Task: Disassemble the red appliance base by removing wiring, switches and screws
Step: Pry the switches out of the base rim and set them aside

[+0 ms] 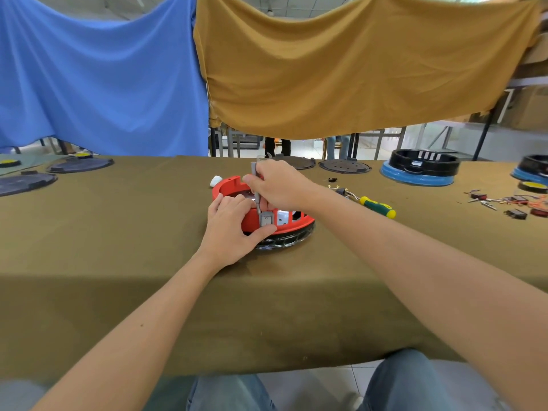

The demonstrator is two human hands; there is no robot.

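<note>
appliance base (292,225) sits mid-table (118,247); screwdriver (378,206) just right of it, plates (80,164) far left.

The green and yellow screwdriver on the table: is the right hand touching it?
Apart. The head view shows the screwdriver lying on the tablecloth beyond the right forearm, while the right hand grips a grey tool over the red base.

text: none legible | labels/brands: none could be read | numbers/signs: none were made out | view: head
</note>
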